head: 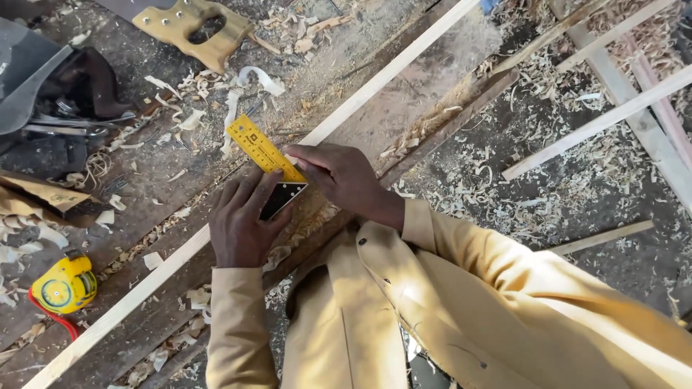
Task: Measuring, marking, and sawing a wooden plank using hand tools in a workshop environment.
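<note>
Yellow square (261,149) lies across the slat (375,83) at frame centre, my left hand (241,223) gripping its black stock, my right hand (342,176) closed on the blade; no mark shows yet.

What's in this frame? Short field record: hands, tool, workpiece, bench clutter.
left hand: pressed on the black stock of the try square, grip closed over it
right hand: at the square's yellow blade, fingertips on the wooden strip
workpiece: wooden strip lies diagonally across the workbench
clutter: yellow tape measure at left, saw handle at top, wood shavings scattered
</note>
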